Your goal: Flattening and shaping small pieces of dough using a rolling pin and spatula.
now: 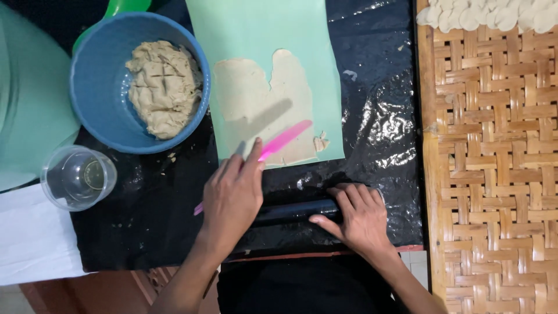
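Note:
My left hand [232,195] holds a pink plastic knife [283,139], its blade lying over the near edge of a flattened sheet of beige dough [256,99] on a light green mat [261,35]. My right hand [357,215] rests on a dark rolling pin [296,210] lying across black plastic sheeting [378,116] just in front of the mat. A small scrap of dough [320,142] lies at the sheet's right corner.
A blue bowl [96,87] with a scored lump of dough [164,87] stands at the left, a clear empty glass [78,177] below it. A woven bamboo tray [494,174] fills the right side, with several pale dough discs [494,14] at its top. White paper [32,238] lies lower left.

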